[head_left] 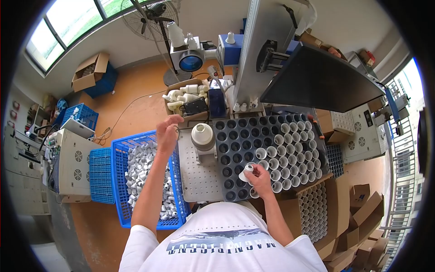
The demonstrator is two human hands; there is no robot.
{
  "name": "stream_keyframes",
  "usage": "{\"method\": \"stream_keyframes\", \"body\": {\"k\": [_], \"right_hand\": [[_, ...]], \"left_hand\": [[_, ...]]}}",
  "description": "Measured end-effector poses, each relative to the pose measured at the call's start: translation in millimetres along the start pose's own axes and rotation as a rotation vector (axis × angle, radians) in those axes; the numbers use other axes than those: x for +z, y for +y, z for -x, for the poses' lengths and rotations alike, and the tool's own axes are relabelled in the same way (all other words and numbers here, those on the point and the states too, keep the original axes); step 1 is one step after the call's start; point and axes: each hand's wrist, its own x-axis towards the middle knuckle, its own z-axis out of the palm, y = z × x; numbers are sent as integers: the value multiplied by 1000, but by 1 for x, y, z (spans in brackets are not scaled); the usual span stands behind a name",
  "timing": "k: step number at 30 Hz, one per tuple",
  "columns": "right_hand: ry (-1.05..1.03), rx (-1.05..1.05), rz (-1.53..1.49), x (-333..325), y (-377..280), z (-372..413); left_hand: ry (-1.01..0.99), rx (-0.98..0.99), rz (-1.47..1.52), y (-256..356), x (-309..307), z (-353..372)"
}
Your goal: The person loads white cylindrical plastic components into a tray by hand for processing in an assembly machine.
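My right hand (pixel 260 180) grips a white cone-shaped plastic fitting (pixel 246 173) between thumb and fingers, over the lower left part of a black tray (pixel 225 160). Round pockets cover this tray; many on its right side hold white cup-like fittings (pixel 285 172), while several on the left are bare. My left hand (pixel 168 132) hovers above the right rim of a blue crate (pixel 118 181), its fingers partly bent and apart, with nothing visible in them. Between the hands, a cream-white round piece (pixel 202 136) stands upright on a perforated metal plate (pixel 195 179).
Loose white fittings (pixel 147 165) fill the crate. A lens head (pixel 190 61) hangs beyond the plate, beside a metal column (pixel 256 50) and a black monitor (pixel 324 79). A box of pale plastic parts (pixel 186 96) sits behind; open cartons (pixel 335 213) stand at right.
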Motion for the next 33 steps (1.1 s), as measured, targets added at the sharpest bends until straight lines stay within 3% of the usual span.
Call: {"method": "stream_keyframes", "body": {"k": [6, 7, 11, 14, 16, 17, 19, 20, 21, 23, 24, 26, 27, 28, 29, 30, 31, 32, 33], "right_hand": [[27, -22, 17, 1, -24, -7], [26, -29, 12, 4, -31, -9], [-7, -139, -66, 36, -73, -28], [-27, -363, -93, 83, -102, -45], [47, -660, 130, 113, -108, -63], [39, -685, 152, 125, -113, -66], [105, -787, 251, 140, -105, -78], [136, -836, 303, 145, -102, -82], [151, -822, 350, 147, -103, -84], [146, -806, 333, 151, -102, -86], [145, -795, 324, 152, -101, -85], [135, -794, 320, 153, -96, -85], [144, -801, 320, 150, -94, -87], [132, -803, 334, 148, -91, -88], [123, -811, 340, 145, -88, -88], [113, -815, 352, 138, -85, -87], [133, -808, 343, 129, -82, -85], [152, -801, 325, 118, -77, -83], [133, -717, 283, 101, -74, -82]], "left_hand": [[-110, 86, 68, 28, 31, -13], [-53, 85, 64, 33, 43, -12], [-248, 16, 72, 45, 66, -10], [-133, 130, 115, 81, 44, -8], [71, 246, 143, 82, 5, 1], [182, 143, 115, 85, -19, 11], [404, 47, -69, 50, -81, 32], [562, 42, -360, 25, -114, 46], [611, 133, -356, 7, -140, 64], [701, -51, -303, -89, -206, 130], [698, -252, -353, -109, -222, 167], [791, -452, -386, -172, -230, 256], [704, -633, -403, -183, -224, 294], [607, -709, -782, -205, -212, 336], [631, -687, -653, -226, -196, 377], [625, -811, -541, -231, -177, 407], [574, -1062, -450, -251, -166, 442], [650, -1111, -387, -242, -142, 463], [568, -1319, -231, -200, -120, 461]]}}
